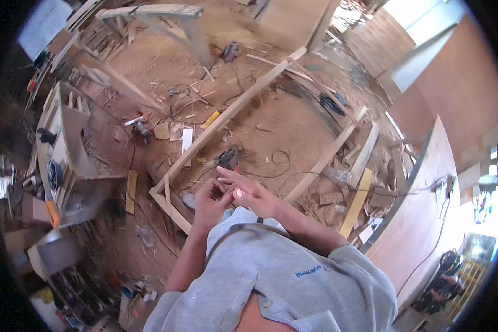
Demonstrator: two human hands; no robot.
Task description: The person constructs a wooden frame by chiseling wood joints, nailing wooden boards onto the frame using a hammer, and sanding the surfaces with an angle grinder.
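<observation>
Both my hands meet in front of my grey shirt [282, 260], above a wooden frame [232, 109] lying on the sawdust-covered floor. My left hand [209, 200] is curled, its fingertips pinched together against the fingers of the other hand. Whether something small sits in that pinch is hidden. My right hand [255, 195] has its fingers stretched out and holds nothing visible. Just beyond the hands, a dark power tool [228, 158] rests on the floor inside the frame, with a cord near it.
A sawhorse-like wooden bench [149, 11] stands at the far left. Another power tool [231, 51] lies on the floor. Large plywood sheets [415, 216] lean at the right. Yellowish boards [357, 203], offcuts and cords are scattered about. A wooden cabinet [66, 138] stands at left.
</observation>
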